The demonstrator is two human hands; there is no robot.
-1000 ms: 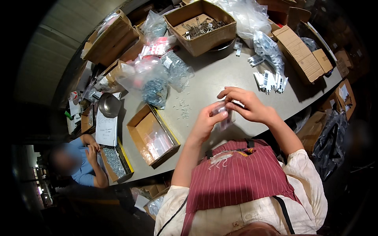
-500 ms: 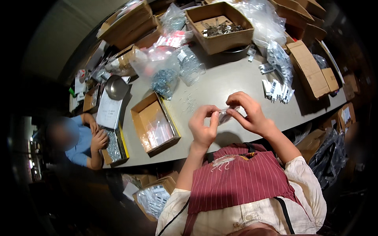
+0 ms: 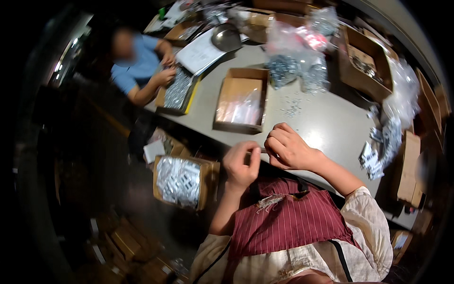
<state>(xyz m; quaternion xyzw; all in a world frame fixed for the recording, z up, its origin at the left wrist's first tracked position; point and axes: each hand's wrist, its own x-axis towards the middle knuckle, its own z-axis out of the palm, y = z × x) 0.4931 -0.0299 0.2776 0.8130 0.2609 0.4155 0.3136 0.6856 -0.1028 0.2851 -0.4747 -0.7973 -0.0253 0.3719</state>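
My left hand (image 3: 241,165) is closed, thumb and fingers curled together, just off the table's near edge. Close beside it, my right hand (image 3: 291,147) has its fingers folded inward in a pinch. What lies between the fingertips is blurred and mostly hidden. Past my hands stands an open cardboard box (image 3: 228,85) with small clear plastic bags (image 3: 247,105) in it. Small thin pieces (image 3: 292,106) are scattered on the grey table (image 3: 321,123) beyond my right hand.
At the far left a person in blue (image 3: 137,64) handles things over a box of clear packets (image 3: 178,90). Below the table edge sits a carton of bagged metal parts (image 3: 178,182). White metal parts (image 3: 371,161) lie at the right; a deep carton (image 3: 364,78) stands behind.
The view has swung left, so the table now sits farther right. A small clear bag showed between my hands before; now it cannot be made out. My fingers have curled in more.
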